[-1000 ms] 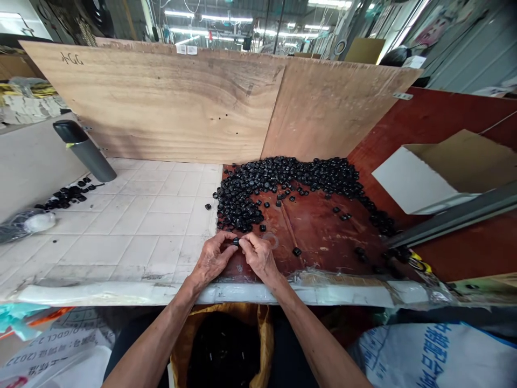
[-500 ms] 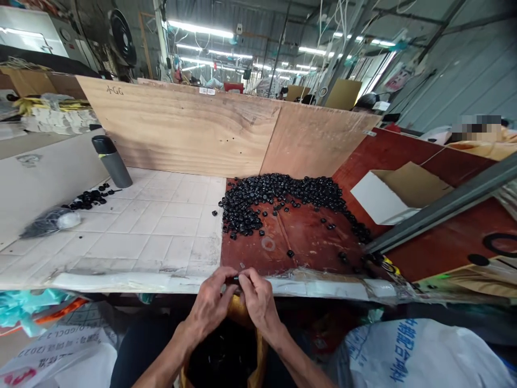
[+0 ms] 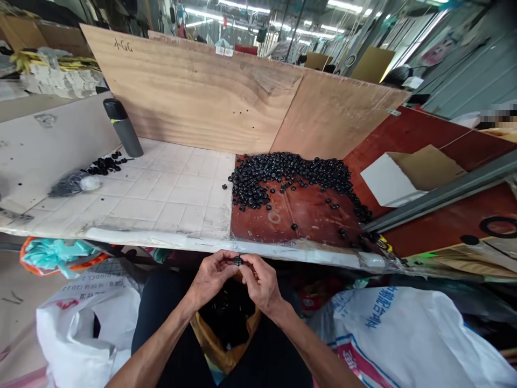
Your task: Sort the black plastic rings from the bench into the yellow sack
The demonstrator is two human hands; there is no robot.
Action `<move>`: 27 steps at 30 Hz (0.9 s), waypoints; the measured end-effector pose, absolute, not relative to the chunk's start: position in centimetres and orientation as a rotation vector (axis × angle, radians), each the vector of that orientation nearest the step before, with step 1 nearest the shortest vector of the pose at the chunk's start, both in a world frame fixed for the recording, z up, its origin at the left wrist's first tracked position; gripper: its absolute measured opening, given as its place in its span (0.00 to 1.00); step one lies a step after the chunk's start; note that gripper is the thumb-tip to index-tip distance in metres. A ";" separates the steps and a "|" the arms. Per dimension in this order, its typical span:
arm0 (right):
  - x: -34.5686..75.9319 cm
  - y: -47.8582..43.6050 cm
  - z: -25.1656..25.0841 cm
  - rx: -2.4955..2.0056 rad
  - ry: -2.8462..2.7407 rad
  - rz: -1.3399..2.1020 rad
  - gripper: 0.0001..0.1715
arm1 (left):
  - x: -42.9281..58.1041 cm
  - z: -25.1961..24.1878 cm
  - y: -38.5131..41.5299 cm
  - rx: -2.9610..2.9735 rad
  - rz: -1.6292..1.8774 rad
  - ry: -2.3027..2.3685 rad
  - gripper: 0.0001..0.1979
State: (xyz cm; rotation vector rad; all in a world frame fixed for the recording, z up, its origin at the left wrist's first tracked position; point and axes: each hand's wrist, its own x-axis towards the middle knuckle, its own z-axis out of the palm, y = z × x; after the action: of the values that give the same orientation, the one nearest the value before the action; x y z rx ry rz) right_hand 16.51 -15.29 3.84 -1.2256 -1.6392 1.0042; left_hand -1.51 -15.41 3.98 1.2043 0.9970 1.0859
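Observation:
My left hand (image 3: 210, 277) and my right hand (image 3: 260, 281) meet in front of the table's near edge, fingertips pinched together on one small black part (image 3: 237, 261). They hover above an open yellow-lined bag (image 3: 220, 345) in my lap that holds dark parts. A large curved heap of the same small black parts (image 3: 291, 175) lies on the red-brown board (image 3: 315, 221) at the right of the table, beyond my hands. A few loose ones are scattered nearer the edge.
A white tiled surface (image 3: 161, 194) forms the table's left part, with a dark grey bottle (image 3: 121, 126), a small pile of black parts (image 3: 105, 163) and a plastic bag (image 3: 75, 183). Plywood walls (image 3: 210, 97) stand behind. A cardboard box (image 3: 407, 175) sits right. White sacks (image 3: 404, 334) lie on the floor.
Both hands have drawn back from the table surface to just off its near edge, over the bag in my lap, still pinching the small black part. The view has shifted downward.

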 end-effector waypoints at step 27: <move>16.2 -17.3 -1.0 -1.411 -1.187 1.374 0.20 | 0.0 -2.4 -16.5 1.432 0.959 1.163 0.08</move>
State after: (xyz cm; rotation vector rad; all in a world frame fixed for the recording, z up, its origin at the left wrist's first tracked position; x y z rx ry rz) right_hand 16.24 -17.27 -1.01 -1.4109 -1.1866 1.3738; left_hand -0.01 -16.52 -2.36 1.4324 1.1628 0.9586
